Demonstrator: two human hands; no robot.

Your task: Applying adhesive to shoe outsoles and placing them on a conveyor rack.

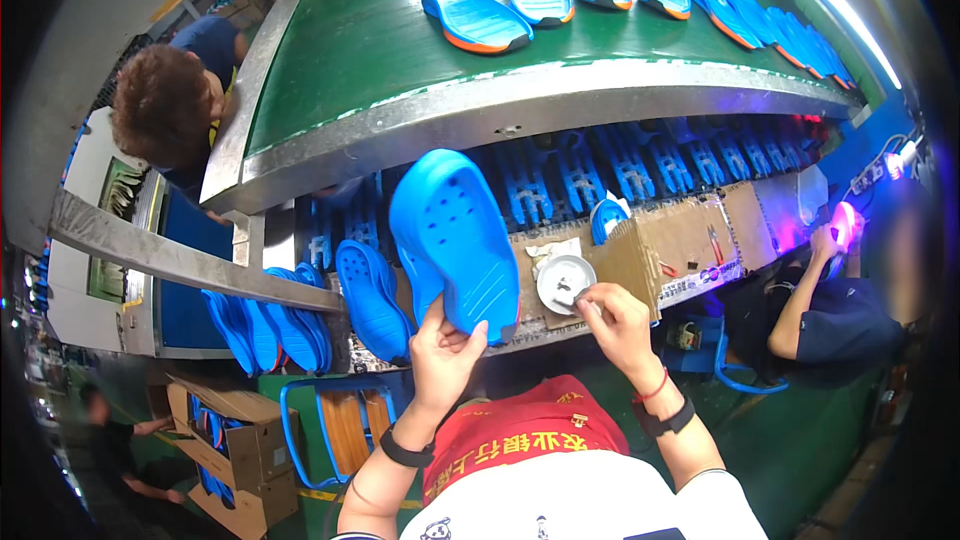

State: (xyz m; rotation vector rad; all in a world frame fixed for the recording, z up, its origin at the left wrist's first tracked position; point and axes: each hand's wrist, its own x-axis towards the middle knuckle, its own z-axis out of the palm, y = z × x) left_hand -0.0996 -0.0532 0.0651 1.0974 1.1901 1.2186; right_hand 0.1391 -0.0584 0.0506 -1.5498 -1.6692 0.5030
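Note:
My left hand (447, 348) grips a blue shoe sole (455, 240) by its lower end. The sole is held tilted up, its inner face with small holes and slanted grooves toward me. Over the rim of a small white dish (558, 278), my right hand (621, 332) is closed in a pinch. Whatever the fingertips hold, if anything, is too small to make out. Some dark residue lies in the dish, which stands by a crumpled white paper on cardboard. Left of the held sole, another blue sole (372, 300) leans at the bench edge.
A green conveyor belt (370, 60) carries several blue soles with orange edges. Below it are rows of blue racks (580, 175). Pliers (716, 243) lie on cardboard at the right. Co-workers sit at the left and right. Behind my left arm stand a stool (345, 430) and cartons (265, 445).

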